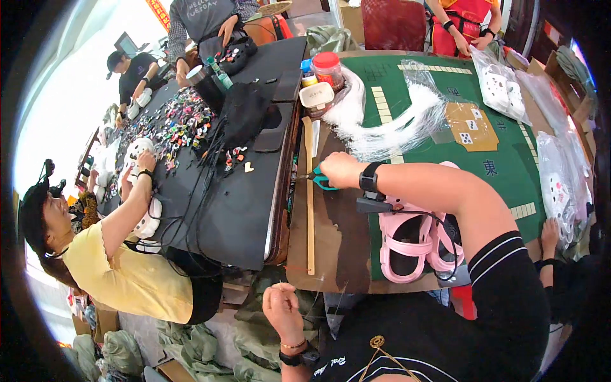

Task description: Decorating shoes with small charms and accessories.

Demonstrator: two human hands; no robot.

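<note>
My right hand (342, 170) is closed around the teal handles of a pair of scissors (325, 181) over the brown left border of the table. Their blades point left, across a long wooden strip (310, 219). Below the table's near edge, my left hand (282, 308) is raised with its fingers curled in; whatever they may hold is too small to make out. A pair of pink clogs (406, 249) sits under my right forearm, which partly covers them. Beyond my right hand, a bundle of thin white plastic strands (388, 137) curves across the green mat (436, 83).
A red-lidded jar (327, 69) and a white-lidded tub (316, 97) stand at the far left corner. Bagged white clogs (503, 89) are at the far right. On the adjoining black table (238, 204) lie colourful small charms (184, 124) and cables; several people work around.
</note>
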